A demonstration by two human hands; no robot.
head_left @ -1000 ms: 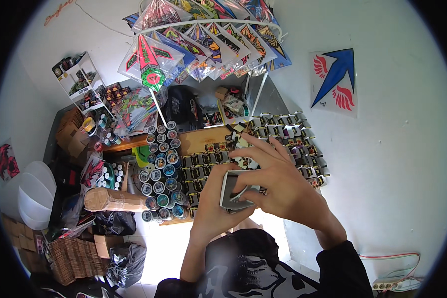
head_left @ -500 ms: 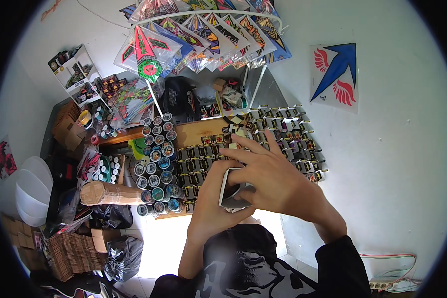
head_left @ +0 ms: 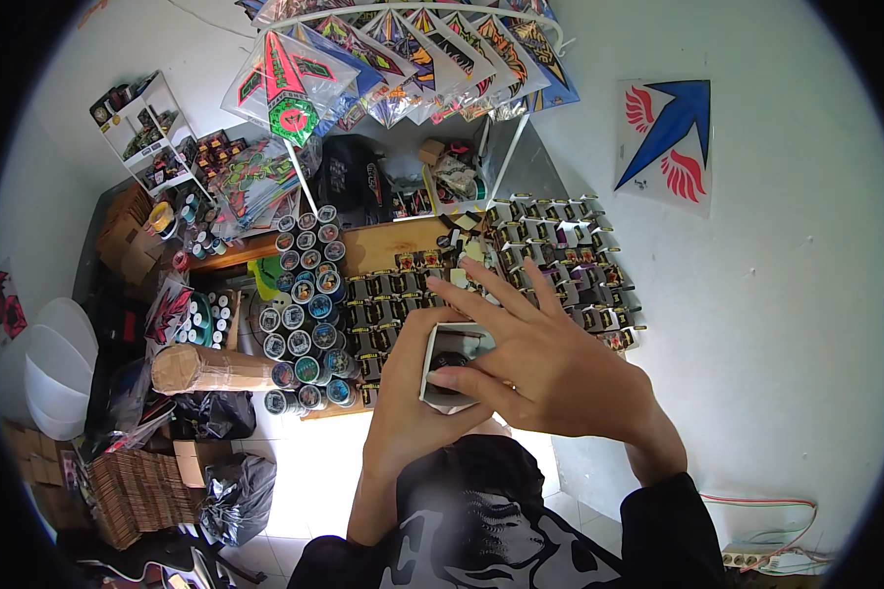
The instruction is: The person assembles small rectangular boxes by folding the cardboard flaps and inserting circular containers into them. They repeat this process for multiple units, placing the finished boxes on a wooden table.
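At the far left a red-and-black poster point(head_left: 6, 306) hangs on the wall, with a stack of white dome-shaped shades point(head_left: 57, 383) nearer. To their right, at the near side, stand a pile of folded brown cardboard point(head_left: 133, 496) and a tied black plastic bag point(head_left: 238, 501). Farther off, a small white shelf point(head_left: 157, 149) holds dark goods. A long parcel wrapped in brown paper and tape point(head_left: 216, 371) reaches right, its end near a cluster of round clear-topped jars point(head_left: 295, 316). Next come rows of small black-and-yellow boxes point(head_left: 388, 285) on the wooden table point(head_left: 373, 247); above its far side, colourful kite-shaped sheets in clear sleeves point(head_left: 290, 83) hang from a curved white rail point(head_left: 413, 8).

The left hand point(head_left: 400, 393) curls around a small open-topped white box point(head_left: 427, 365), fingers along its far left side and thumb on the near side. The box is held above the near edge of the table, its opening up; a dark round object point(head_left: 452, 360) sits inside. The right hand point(head_left: 580, 383) lies over the box's right side, thumb reaching across the opening and several fingers spread toward the far side; whether it pinches anything cannot be told.

Beyond it, more black-and-yellow boxes stand in rows. On the right wall hangs a blue sheet with pink wings point(head_left: 673, 133); nearer lies a power strip point(head_left: 751, 560).
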